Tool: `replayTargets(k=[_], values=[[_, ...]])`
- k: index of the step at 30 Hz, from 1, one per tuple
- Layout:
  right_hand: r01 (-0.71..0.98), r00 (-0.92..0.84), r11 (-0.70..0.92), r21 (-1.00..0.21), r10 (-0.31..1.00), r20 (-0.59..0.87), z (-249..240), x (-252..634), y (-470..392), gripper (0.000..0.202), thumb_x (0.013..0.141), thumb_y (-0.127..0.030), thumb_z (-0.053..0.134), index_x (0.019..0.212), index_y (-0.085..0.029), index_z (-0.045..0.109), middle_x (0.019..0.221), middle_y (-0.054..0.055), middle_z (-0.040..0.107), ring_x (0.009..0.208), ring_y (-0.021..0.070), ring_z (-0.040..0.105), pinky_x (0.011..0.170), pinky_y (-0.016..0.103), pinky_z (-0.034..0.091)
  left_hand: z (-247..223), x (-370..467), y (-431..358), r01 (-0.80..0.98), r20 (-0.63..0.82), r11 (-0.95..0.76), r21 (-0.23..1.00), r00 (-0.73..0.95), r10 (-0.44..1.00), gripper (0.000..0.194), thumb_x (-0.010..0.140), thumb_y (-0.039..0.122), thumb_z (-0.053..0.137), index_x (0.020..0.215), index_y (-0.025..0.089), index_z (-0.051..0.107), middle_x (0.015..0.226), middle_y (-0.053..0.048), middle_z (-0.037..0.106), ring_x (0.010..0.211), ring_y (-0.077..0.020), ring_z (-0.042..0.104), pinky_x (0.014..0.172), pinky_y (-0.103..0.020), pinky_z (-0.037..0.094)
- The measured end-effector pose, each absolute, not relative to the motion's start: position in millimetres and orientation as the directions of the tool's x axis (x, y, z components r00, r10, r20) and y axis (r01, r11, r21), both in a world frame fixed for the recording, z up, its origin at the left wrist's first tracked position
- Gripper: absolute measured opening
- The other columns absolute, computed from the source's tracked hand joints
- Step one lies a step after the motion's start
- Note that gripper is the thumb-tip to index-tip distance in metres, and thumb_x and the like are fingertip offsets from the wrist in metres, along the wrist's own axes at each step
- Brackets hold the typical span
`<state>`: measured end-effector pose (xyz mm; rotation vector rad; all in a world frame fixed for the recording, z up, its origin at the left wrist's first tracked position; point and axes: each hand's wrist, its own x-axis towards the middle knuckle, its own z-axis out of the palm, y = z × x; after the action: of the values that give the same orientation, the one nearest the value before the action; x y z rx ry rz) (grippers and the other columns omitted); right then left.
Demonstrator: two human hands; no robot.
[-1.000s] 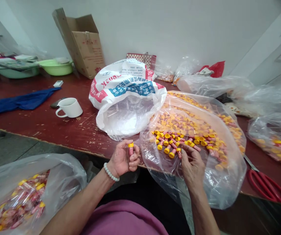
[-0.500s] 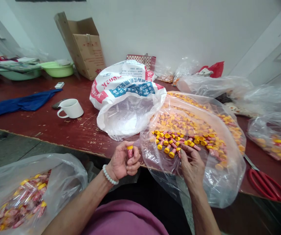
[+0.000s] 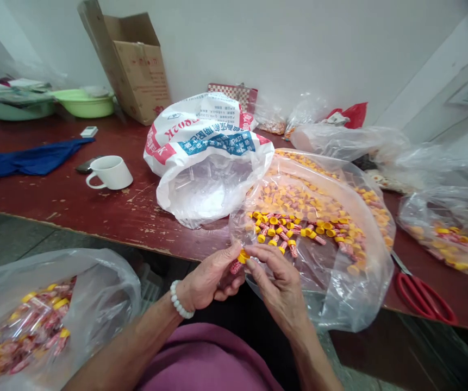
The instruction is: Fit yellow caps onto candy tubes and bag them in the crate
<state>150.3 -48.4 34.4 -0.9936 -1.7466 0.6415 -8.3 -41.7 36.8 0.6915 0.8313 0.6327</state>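
Observation:
My left hand (image 3: 211, 276), with a pale bead bracelet (image 3: 180, 301) at the wrist, is closed around a small red-and-white patterned tube (image 3: 236, 267). A yellow cap (image 3: 243, 257) tops the tube. My right hand (image 3: 280, 285) meets the left one, its thumb and fingers pinching at that cap. Whether another small piece is between the right fingers is hidden. Just beyond the hands, many similar yellow-capped tubes (image 3: 288, 233) lie in the mouth of a clear plastic bag (image 3: 335, 304) on the red table (image 3: 136, 228).
A white printed sack (image 3: 201, 190) gapes open left of the clear bag. Further left stand a white mug (image 3: 113, 172) and a blue cloth (image 3: 33, 158). Red-handled scissors (image 3: 425, 298) lie at the right edge. Another bag of capped tubes (image 3: 25, 326) is at lower left.
My right hand has left the pile in the clear bag and come left to the tube in my left hand. The left hand has shifted slightly right and turned the tube. The view has shifted slightly.

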Motion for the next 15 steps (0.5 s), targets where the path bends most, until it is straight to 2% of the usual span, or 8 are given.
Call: replayTargets(k=[3,7,11,15], values=[[0.319,-0.189,0.529,-0.787,0.849,0.494,31.7,148.4,-48.3,0.016,0.086,-0.02,0.056,0.098,-0.025,0.066,0.097,0.004,0.066,0.094,0.0163,0.061,0.084,0.032,0.049,41.2,-10.5,-46.8,-0.24,-0.384,0.567,0.788,0.529,0.757,0.042,0.082,0.06,0.045,0.073,0.019,0.04,0.062,0.002,0.046,0.045,-0.0065,0.038,0.034,-0.015,0.013],[0.343,-0.213,0.544,-0.766,0.839,0.501,31.9,150.2,-49.3,0.012,0.086,-0.02,0.056,0.093,-0.024,0.066,0.097,0.004,0.064,0.094,0.0165,0.06,0.084,0.032,0.048,40.3,-13.6,-51.4,-0.224,-0.317,0.472,0.853,0.495,0.809,0.038,0.085,0.055,0.044,0.074,0.019,0.039,0.065,0.002,0.046,0.047,-0.0063,0.035,0.036,-0.017,0.012],[0.374,-0.194,0.538,-0.755,0.842,0.504,34.2,147.1,-53.5,0.011,0.087,-0.019,0.055,0.09,-0.023,0.065,0.093,0.004,0.063,0.09,0.0157,0.06,0.082,0.03,0.048,35.6,-15.1,-54.0,-0.125,-0.243,0.323,0.938,0.428,0.871,0.036,0.088,0.051,0.042,0.08,0.017,0.047,0.068,0.001,0.045,0.051,-0.0056,0.033,0.042,-0.018,0.019],[0.38,-0.158,0.522,-0.764,0.85,0.502,33.9,142.7,-56.3,0.012,0.087,-0.018,0.054,0.089,-0.022,0.065,0.093,0.004,0.062,0.089,0.0155,0.06,0.08,0.029,0.048,33.7,-18.9,-53.2,-0.022,-0.195,0.227,0.974,0.434,0.88,0.036,0.09,0.049,0.041,0.089,0.016,0.055,0.072,0.0,0.045,0.057,-0.0069,0.035,0.048,-0.019,0.025]])
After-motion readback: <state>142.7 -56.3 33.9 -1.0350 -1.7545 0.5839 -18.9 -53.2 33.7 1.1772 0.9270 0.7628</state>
